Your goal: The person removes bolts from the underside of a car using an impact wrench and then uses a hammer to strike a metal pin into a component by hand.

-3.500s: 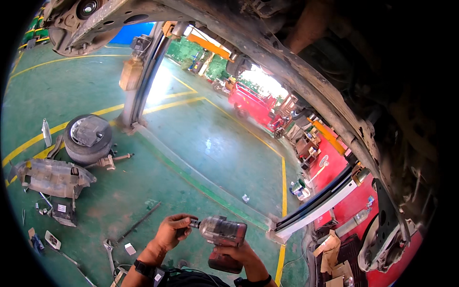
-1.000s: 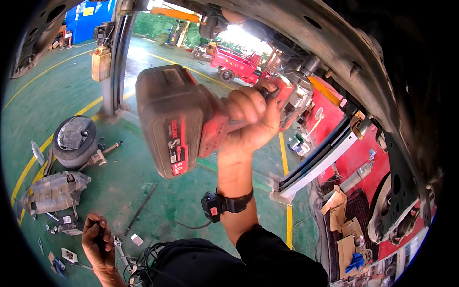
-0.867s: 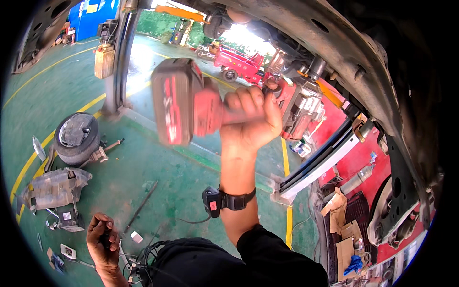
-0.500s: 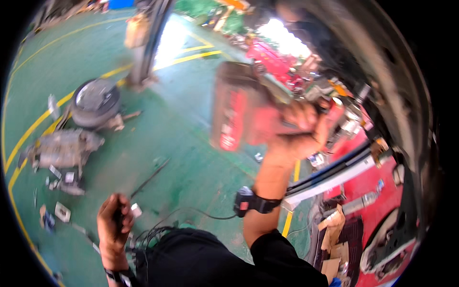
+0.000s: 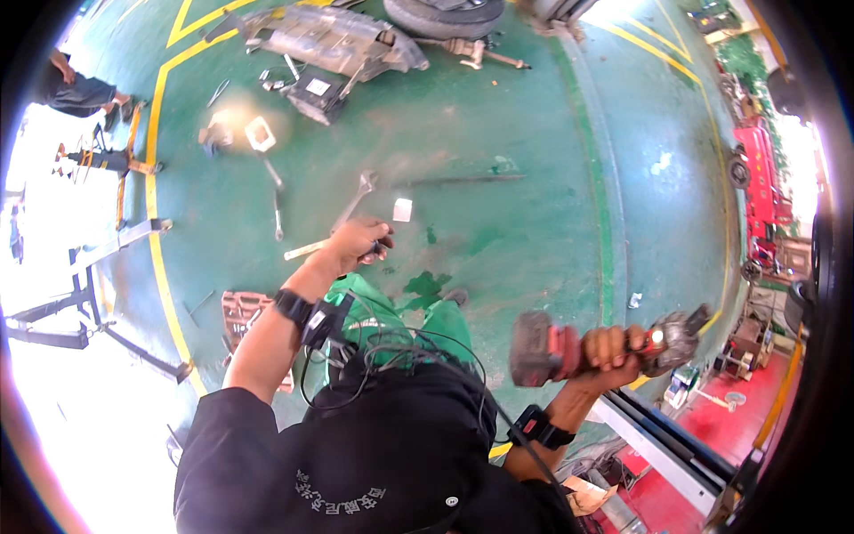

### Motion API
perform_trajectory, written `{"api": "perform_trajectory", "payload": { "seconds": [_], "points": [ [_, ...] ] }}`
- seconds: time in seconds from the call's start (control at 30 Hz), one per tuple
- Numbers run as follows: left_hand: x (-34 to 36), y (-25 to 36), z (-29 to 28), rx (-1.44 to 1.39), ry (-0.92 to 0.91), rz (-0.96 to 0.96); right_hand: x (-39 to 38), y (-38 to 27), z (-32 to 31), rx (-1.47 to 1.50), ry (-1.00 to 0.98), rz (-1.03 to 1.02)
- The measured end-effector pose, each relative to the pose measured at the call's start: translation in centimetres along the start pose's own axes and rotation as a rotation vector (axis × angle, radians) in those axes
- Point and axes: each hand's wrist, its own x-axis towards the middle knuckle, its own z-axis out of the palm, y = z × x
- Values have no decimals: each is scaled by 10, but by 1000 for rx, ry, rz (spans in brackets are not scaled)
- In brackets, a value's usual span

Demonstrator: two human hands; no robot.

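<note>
My right hand [image 5: 612, 349] is wrapped round the handle of a red and black cordless impact wrench [image 5: 560, 350]. It is held level at my right side, the battery to the left and the metal head to the right. Out in front of me, over the green floor, my left hand [image 5: 363, 242] is closed. Something small and dark shows at its fingers, too little to name. Beyond this hand a spanner [image 5: 364, 189] lies on the floor, with a small white box [image 5: 402, 210] to its right.
A grimy metal panel [image 5: 325, 40], a wheel [image 5: 445, 16] and a shaft with a joint [image 5: 471, 53] lie ahead. An open tool case [image 5: 245, 310] is by my left arm. A lift arm [image 5: 124, 245] and another person's legs [image 5: 89, 93] are at left. A black-and-white beam [image 5: 663, 449] stands right.
My view has swung round, away from the vehicle underside. The impact wrench has come down from raised ahead of me to my right side. My left hand now reaches further forward, still closed.
</note>
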Motion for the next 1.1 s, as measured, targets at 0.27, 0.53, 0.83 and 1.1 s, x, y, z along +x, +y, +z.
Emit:
{"api": "perform_trajectory", "payload": {
  "seconds": [0.27,0.53,0.83,1.1],
  "points": [
    [207,-156,-52,372,303,-192,-59,128,-146,368,256,471],
    [407,-274,-108,576,510,-106,-121,242,-250,555,593,715],
    [487,-313,-118,506,639,-100,-142,247,-309,469,752,806],
    [323,-240,-77,-673,181,-154,-101,225,-285,338,635,917]
  ]
}}
